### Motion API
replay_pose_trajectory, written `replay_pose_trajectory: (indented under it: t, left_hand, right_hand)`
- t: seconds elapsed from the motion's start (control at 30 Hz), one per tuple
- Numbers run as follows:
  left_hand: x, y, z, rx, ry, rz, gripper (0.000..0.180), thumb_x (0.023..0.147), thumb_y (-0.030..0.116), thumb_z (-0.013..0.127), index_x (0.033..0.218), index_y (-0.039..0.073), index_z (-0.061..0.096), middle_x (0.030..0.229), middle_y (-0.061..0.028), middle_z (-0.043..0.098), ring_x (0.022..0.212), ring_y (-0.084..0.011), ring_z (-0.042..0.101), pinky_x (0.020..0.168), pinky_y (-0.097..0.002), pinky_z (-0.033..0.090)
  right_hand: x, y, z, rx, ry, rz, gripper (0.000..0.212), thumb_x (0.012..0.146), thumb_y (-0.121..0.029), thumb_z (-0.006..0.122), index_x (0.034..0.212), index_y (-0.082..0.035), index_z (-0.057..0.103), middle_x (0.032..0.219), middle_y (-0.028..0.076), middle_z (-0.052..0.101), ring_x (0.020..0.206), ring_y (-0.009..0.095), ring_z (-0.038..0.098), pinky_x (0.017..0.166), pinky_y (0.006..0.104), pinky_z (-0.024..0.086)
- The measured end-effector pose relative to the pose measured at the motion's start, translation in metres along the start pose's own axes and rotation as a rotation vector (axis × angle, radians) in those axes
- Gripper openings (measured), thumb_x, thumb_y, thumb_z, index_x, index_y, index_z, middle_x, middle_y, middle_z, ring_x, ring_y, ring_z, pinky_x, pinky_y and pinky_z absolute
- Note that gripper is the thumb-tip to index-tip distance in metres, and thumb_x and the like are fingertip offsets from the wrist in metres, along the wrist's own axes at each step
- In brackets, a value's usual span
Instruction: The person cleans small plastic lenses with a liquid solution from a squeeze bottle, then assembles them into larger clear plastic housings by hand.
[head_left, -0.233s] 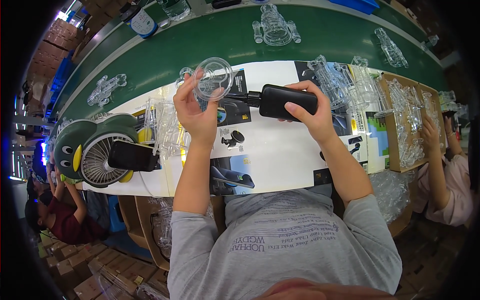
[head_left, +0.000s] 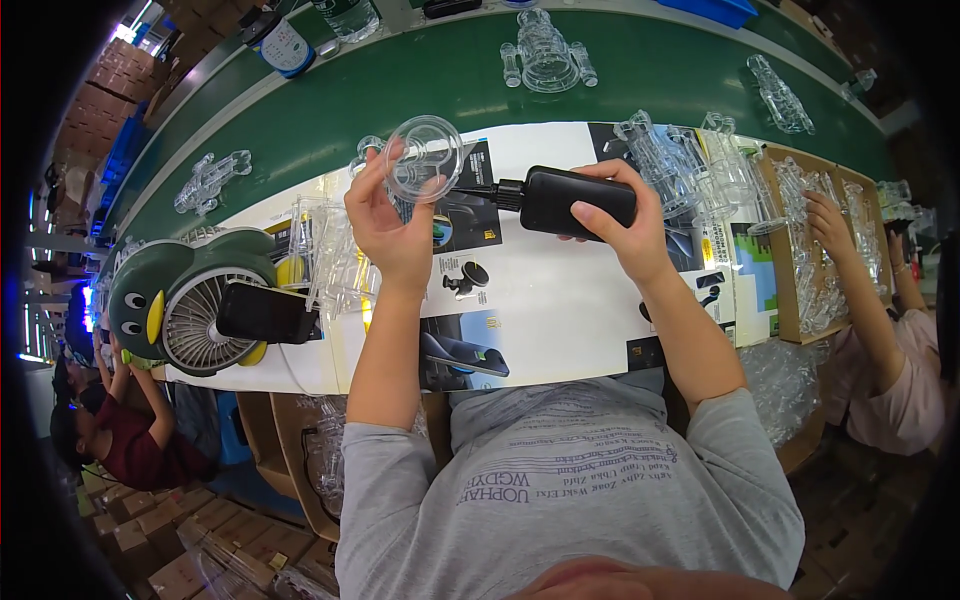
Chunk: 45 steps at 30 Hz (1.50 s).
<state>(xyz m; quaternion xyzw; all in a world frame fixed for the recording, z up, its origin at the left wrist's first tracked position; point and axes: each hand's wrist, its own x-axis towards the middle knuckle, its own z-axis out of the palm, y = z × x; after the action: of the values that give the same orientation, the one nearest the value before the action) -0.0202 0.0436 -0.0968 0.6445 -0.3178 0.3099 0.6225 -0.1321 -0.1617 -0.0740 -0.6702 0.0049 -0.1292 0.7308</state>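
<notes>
Between the fingers of my left hand (head_left: 392, 222) is a clear plastic part with a round rim (head_left: 424, 150), raised above the work surface. My right hand (head_left: 625, 215) grips a black squeeze bottle (head_left: 577, 203) lying sideways in the air. Its thin dark nozzle (head_left: 475, 190) points left and reaches close to the clear part's lower rim; I cannot tell whether it touches. Below both hands lies a white printed sheet (head_left: 560, 310). Clear plastic parts (head_left: 340, 255) are grouped left of my left hand, and others (head_left: 665, 165) lie beyond my right hand.
A green penguin-shaped fan (head_left: 190, 300) with a dark phone (head_left: 265, 312) leaning on it stands at the left. On the green belt (head_left: 420, 85) lie several clear assemblies (head_left: 548, 60). At the right, a co-worker's hand (head_left: 828, 222) reaches over a cardboard box (head_left: 790, 300) of clear parts.
The co-worker's hand at the right has moved up and left over the box. The assemblies on the belt have shifted slightly left. My hands have barely moved.
</notes>
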Motion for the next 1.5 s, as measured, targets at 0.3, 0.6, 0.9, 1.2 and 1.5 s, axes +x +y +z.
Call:
replay_pose_trajectory:
  t: [0.3, 0.6, 0.9, 1.2, 1.5]
  left_hand:
    - [0.001, 0.001, 0.0, 0.001, 0.009, 0.016, 0.049, 0.067, -0.006, 0.072, 0.105, 0.006, 0.043, 0.108, -0.0125, 0.055, 0.107, -0.0251, 0.054, 0.107, -0.0465, 0.023]
    - [0.001, -0.001, -0.002, 0.006, -0.022, 0.008, 0.05, 0.068, -0.006, 0.071, 0.107, 0.004, 0.042, 0.114, -0.0168, 0.053, 0.115, -0.0286, 0.048, 0.108, -0.0455, 0.024]
    - [-0.003, 0.005, -0.002, -0.013, 0.013, -0.132, 0.051, 0.07, -0.006, 0.071, 0.111, 0.0, 0.041, 0.116, -0.0202, 0.05, 0.112, -0.0278, 0.05, 0.098, -0.0371, 0.04]
    - [-0.003, 0.008, 0.0, -0.047, 0.004, -0.184, 0.052, 0.066, -0.006, 0.072, 0.109, -0.001, 0.044, 0.111, -0.016, 0.053, 0.109, -0.025, 0.052, 0.097, -0.0354, 0.04]
    - [-0.009, 0.003, 0.005, -0.899, -0.187, -0.756, 0.045, 0.079, 0.003, 0.063, 0.119, -0.002, 0.043, 0.123, -0.0188, 0.05, 0.117, -0.0244, 0.048, 0.095, -0.0338, 0.041]
  right_hand:
    - [0.001, -0.002, -0.003, 0.036, -0.015, 0.003, 0.033, 0.077, -0.014, 0.068, 0.102, 0.0, 0.053, 0.088, 0.012, 0.059, 0.077, 0.016, 0.063, 0.062, 0.0255, 0.056]
    - [0.005, 0.001, -0.003, 0.035, 0.051, -0.028, 0.033, 0.076, -0.017, 0.066, 0.101, -0.001, 0.052, 0.087, 0.013, 0.06, 0.068, 0.021, 0.065, 0.054, 0.0248, 0.054]
    - [0.017, 0.013, -0.009, 0.076, 0.194, -0.037, 0.043, 0.082, -0.01, 0.059, 0.122, -0.002, 0.046, 0.105, 0.015, 0.058, 0.081, 0.021, 0.064, 0.064, 0.024, 0.051]
    - [0.023, 0.051, -0.012, -1.053, 0.052, -0.245, 0.037, 0.082, -0.002, 0.055, 0.116, -0.015, 0.058, 0.132, 0.018, 0.042, 0.125, 0.03, 0.038, 0.096, 0.0361, 0.038]
    - [0.006, 0.02, 0.032, -0.635, -0.17, -0.374, 0.068, 0.072, -0.024, 0.072, 0.13, -0.008, 0.041, 0.13, 0.013, 0.045, 0.122, 0.025, 0.042, 0.1, 0.0358, 0.034]
